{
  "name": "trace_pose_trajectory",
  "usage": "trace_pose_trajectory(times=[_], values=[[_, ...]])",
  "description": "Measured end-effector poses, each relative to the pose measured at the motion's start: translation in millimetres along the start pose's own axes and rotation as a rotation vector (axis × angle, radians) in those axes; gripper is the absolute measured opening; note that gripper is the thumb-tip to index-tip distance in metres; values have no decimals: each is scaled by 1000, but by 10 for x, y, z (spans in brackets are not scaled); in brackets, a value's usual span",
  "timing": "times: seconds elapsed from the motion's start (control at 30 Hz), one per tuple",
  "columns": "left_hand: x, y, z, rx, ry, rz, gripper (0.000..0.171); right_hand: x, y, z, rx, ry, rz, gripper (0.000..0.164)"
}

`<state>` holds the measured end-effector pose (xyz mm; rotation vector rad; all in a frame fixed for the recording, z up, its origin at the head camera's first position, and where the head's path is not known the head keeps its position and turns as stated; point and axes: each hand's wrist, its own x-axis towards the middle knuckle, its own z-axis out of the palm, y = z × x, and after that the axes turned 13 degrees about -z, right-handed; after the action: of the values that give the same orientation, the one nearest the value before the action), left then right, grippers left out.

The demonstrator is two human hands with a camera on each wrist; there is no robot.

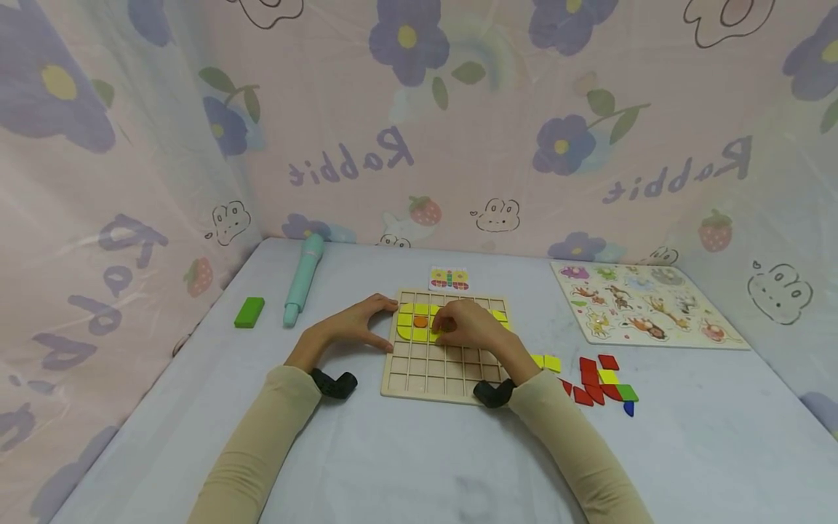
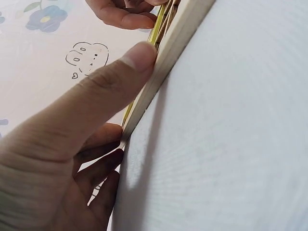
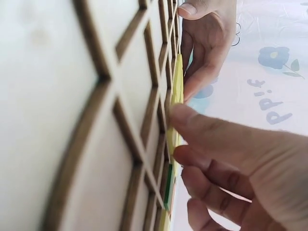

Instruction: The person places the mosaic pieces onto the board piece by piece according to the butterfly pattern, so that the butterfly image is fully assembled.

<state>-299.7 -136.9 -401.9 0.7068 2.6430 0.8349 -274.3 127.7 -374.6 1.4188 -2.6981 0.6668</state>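
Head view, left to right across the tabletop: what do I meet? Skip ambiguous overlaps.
Green rectangular block, mint-green cylindrical stick, left hand, square wooden grid board, pale flat board with colourful animal pictures.

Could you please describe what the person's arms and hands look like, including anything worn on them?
The left sleeve and right sleeve are plain beige, long and fairly close-fitting, with no print visible. A black, rounded device shows at the left wrist, and a similar black unit at the right. The left hand and right hand wear no gloves.
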Motion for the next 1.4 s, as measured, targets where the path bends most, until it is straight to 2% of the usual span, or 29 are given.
trace_pose_trajectory(times=[0.17, 0.3, 0.47, 0.63, 0.77, 0.9, 1.03, 1.4], values=[[8, -5, 8, 2, 4, -9, 83, -49, 22, -94, 25, -17, 12, 16], [11, -11, 13, 1, -1, -11, 84, -220, 99, -242, 67, 16, 17, 16], [12, -6, 17, 2, -2, -15, 84, -594, 181, -462, 76, 48, 57, 15], [25, -11, 29, 16, -1, -23, 84, -1058, 231, -631, 53, 37, 131, 16], [25, -21, 33, 21, 2, -24, 84, -1399, 267, -690, 18, 25, 189, 18], [29, -29, 32, 11, 8, -23, 84, -1628, 278, -683, 26, 16, 185, 16], [24, -38, 25, 7, 7, -19, 84, -1728, 274, -625, 77, 2, 151, 16], [21, -25, 32, -4, 5, -23, 84, -1724, 241, -532, 97, -51, 249, 24]])
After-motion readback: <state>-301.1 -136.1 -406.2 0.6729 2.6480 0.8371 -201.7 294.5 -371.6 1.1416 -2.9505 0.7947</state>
